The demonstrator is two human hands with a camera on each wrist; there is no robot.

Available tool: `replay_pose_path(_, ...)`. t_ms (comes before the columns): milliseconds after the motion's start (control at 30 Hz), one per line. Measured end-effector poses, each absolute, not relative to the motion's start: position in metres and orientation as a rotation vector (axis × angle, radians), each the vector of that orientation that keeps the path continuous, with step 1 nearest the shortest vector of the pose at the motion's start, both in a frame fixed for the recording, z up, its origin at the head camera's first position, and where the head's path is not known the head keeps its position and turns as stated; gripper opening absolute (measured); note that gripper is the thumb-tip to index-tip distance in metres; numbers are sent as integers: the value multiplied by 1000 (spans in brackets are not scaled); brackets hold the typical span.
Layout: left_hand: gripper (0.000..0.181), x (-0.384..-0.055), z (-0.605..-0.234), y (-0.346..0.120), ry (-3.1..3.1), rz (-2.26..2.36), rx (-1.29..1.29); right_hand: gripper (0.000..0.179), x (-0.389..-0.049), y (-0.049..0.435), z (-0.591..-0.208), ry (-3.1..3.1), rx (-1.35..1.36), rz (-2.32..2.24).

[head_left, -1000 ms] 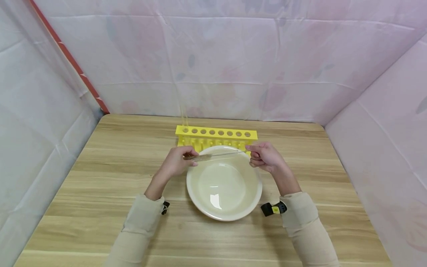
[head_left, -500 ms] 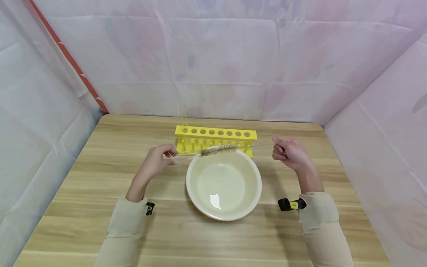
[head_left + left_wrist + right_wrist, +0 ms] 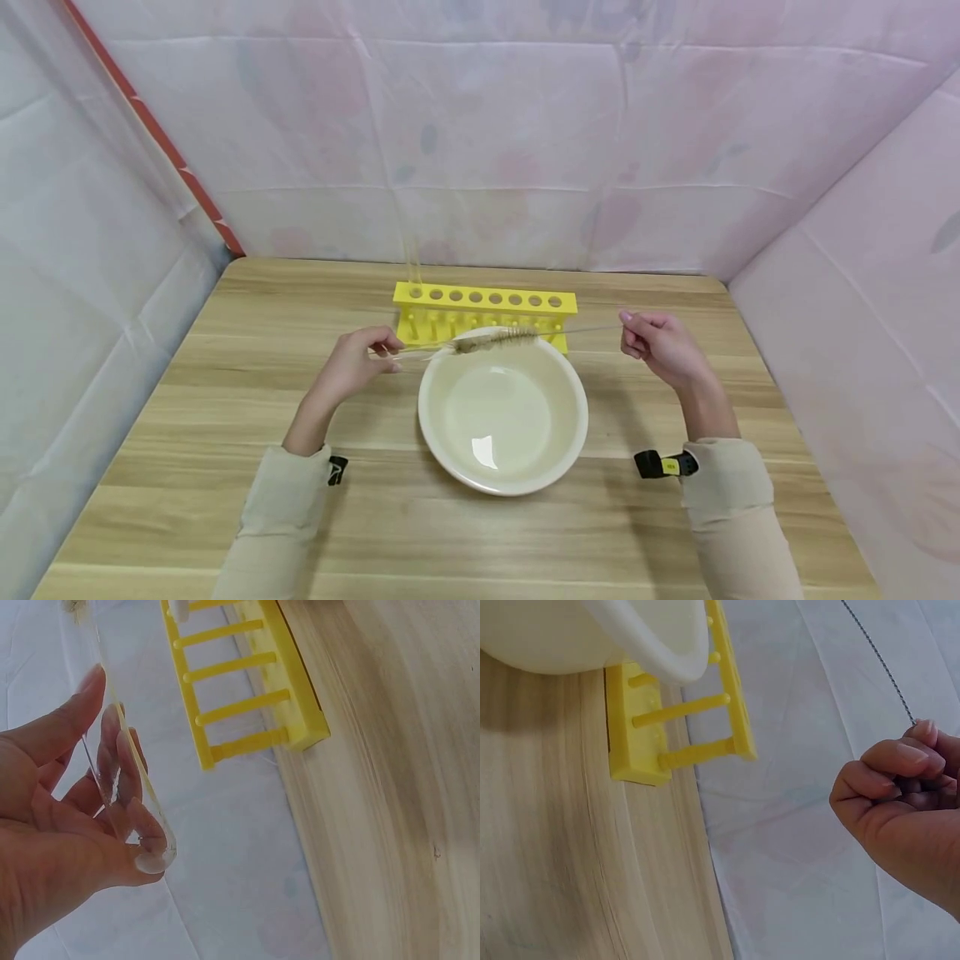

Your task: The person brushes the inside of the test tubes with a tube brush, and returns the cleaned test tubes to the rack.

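In the head view my left hand [image 3: 356,360] holds a clear glass test tube [image 3: 156,859] by its closed end. My right hand [image 3: 666,348] pinches the thin twisted wire handle [image 3: 885,669] of a test tube brush [image 3: 497,338]. The tan bristles span the far rim of the basin from above, partly inside the tube's mouth and partly out of it. Tube and brush lie almost in one line between the hands. In the left wrist view, a bit of bristle shows at the top, up the tube.
A cream round basin [image 3: 426,412] with a glossy reflection inside stands on the wooden table [image 3: 225,417]. Right behind it is a yellow test tube rack [image 3: 485,306], with one clear test tube [image 3: 414,268] upright in its leftmost hole. Patterned cloth walls [image 3: 495,150] enclose the table.
My hands have moved apart, the left one leftward with the tube, the right one rightward with the wire. The bristles, earlier inside the tube, now show partly outside its mouth.
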State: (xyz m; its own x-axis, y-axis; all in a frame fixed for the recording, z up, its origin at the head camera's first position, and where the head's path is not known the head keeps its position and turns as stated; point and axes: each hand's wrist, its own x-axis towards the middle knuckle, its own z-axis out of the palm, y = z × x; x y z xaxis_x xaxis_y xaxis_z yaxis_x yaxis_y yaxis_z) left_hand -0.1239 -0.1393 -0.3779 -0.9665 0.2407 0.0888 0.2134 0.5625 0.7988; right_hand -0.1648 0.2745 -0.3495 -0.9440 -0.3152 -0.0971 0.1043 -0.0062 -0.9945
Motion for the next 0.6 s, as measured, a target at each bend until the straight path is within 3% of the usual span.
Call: replay_pose_path(600,17,-129,-373,-149,2558,1445,349,35,-164,276,-357,2547,-562,-1804)
